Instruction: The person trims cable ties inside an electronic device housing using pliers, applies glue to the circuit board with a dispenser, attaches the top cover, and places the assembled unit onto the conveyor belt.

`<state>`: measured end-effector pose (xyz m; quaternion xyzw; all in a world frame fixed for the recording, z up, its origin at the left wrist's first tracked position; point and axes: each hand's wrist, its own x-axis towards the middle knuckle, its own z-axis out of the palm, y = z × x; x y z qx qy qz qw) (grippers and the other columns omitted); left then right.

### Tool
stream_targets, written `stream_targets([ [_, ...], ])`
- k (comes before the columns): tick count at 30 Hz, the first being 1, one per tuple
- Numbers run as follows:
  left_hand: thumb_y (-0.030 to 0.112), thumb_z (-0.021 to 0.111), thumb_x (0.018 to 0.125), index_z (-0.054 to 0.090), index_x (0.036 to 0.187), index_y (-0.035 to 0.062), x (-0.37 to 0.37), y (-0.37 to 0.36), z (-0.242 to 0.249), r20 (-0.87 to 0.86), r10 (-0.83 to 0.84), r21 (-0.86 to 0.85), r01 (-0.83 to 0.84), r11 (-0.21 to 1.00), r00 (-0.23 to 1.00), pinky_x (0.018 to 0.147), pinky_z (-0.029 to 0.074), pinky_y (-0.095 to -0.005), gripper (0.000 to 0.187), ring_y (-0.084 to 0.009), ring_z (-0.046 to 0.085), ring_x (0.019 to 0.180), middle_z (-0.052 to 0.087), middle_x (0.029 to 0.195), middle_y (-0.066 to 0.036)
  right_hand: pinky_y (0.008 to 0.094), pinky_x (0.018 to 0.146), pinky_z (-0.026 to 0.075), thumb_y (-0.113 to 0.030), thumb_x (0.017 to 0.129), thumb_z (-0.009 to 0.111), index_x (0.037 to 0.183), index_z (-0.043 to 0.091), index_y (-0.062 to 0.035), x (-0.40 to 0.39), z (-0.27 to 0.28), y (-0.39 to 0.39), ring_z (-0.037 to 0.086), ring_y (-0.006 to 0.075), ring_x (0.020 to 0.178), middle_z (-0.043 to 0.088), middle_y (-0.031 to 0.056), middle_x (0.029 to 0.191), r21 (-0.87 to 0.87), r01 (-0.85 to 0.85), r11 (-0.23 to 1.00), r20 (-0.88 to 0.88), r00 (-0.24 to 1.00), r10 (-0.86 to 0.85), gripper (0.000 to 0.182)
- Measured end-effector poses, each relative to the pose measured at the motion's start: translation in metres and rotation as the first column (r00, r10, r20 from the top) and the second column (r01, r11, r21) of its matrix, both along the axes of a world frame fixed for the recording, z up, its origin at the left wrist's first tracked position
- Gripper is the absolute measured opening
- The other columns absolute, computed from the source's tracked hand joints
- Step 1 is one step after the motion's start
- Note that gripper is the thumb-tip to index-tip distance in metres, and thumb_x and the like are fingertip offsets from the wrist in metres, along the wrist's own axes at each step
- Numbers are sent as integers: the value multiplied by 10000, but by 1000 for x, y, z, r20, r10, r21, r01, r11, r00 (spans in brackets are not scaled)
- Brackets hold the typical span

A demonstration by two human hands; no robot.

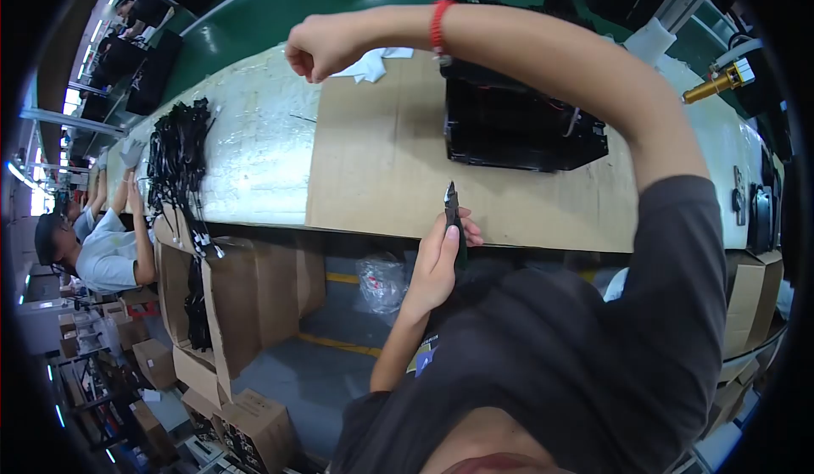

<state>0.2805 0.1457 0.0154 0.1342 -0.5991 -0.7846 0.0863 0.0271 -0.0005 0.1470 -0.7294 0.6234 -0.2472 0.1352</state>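
Black-handled metal side cutters (453, 211) are gripped upright in the left hand (438, 258), while the right hand (315, 47) is fisted well apart.

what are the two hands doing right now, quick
Left hand: closed around small cutters, at the bench edge.
Right hand: closed in a fist above the bench, beside a white cloth; anything pinched cannot be told.

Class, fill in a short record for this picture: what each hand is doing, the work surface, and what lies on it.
left hand: grips small cutters, tip pointing up
right hand: closed fist raised over the bench, red wristband
surface: cardboard sheet on a long bench
on it: black box, white cloth, bundle of black cables
nearby: another person's sleeve
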Motion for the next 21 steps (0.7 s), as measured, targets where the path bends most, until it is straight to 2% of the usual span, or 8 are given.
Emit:
stream_targets([
  [7, 263, 374, 1026, 567, 1125, -90, 0, -58, -6, -2, 246, -337, -232, 912, 969, 814, 494, -296, 414, -191, 656, 891, 664, 973, -136, 386, 766, 498, -314, 857, 663, 1138, 561, 21, -41, 20, 57, 620, 311, 906, 635, 177, 988, 233, 143, 962, -443, 896, -26, 450],
  [9, 202, 435, 996, 655, 917, -28, -10, -88, 27, 293, 332, -755, 4, 656, 896, 689, 483, -345, 328, -203, 648, 752, 648, 717, -146, 395, 794, 498, -386, 855, 666, 1182, 534, 7, -62, 40, 102, 610, 315, 940, 623, 178, 1024, 328, 320, 889, -513, 850, -116, 528],
  [10, 183, 467, 971, 647, 803, -17, -18, -101, 6, -54, 385, -895, -216, 391, 921, 647, 447, -439, 318, -314, 603, 680, 601, 662, -181, 390, 802, 500, -407, 860, 655, 1197, 521, 4, -74, 45, 130, 607, 312, 955, 618, 179, 1039, 274, 339, 900, -517, 841, -160, 549],
  [11, 181, 500, 944, 634, 754, -16, -24, -114, 7, 19, 444, -977, -78, 199, 896, 647, 420, -487, 305, -388, 559, 687, 589, 661, -185, 385, 810, 502, -428, 866, 645, 1213, 508, 2, -84, 50, 156, 604, 310, 970, 613, 179, 1054, 215, 361, 907, -518, 830, -207, 570],
  [15, 166, 574, 897, 626, 881, -12, -49, -122, 28, -481, 340, -871, -395, -292, 808, 717, 461, -400, 186, -318, 572, 727, 581, 743, -143, 369, 830, 509, -482, 887, 598, 1225, 513, 28, -95, 46, 215, 622, 314, 965, 621, 209, 1067, 288, 582, 761, -505, 767, -396, 618],
  [16, 166, 574, 897, 626, 881, -12, -51, -114, 30, -481, 317, -871, -403, -281, 818, 717, 461, -400, 186, -318, 572, 727, 581, 743, -143, 365, 826, 512, -494, 877, 606, 1201, 536, 35, -97, 44, 223, 630, 311, 956, 626, 217, 1060, 340, 619, 708, -481, 761, -435, 625],
  [18, 109, 571, 891, 616, 873, -20, -49, -93, 32, -330, 363, -733, -479, 484, 871, 720, 469, -331, 138, -259, 602, 736, 616, 777, -128, 344, 805, 512, -520, 862, 612, 1149, 575, 46, -99, 47, 225, 636, 283, 922, 634, 208, 1023, 429, 630, 648, -472, 768, -434, 636],
  [21, 76, 550, 898, 620, 855, -29, -37, -52, 56, -215, 59, -560, -172, 811, 975, 703, 470, -283, 134, -170, 618, 742, 654, 801, -106, 304, 685, 483, -491, 831, 668, 1027, 606, 32, -95, 73, 231, 591, 187, 779, 615, 120, 884, 499, 564, 658, -361, 826, -434, 562],
])
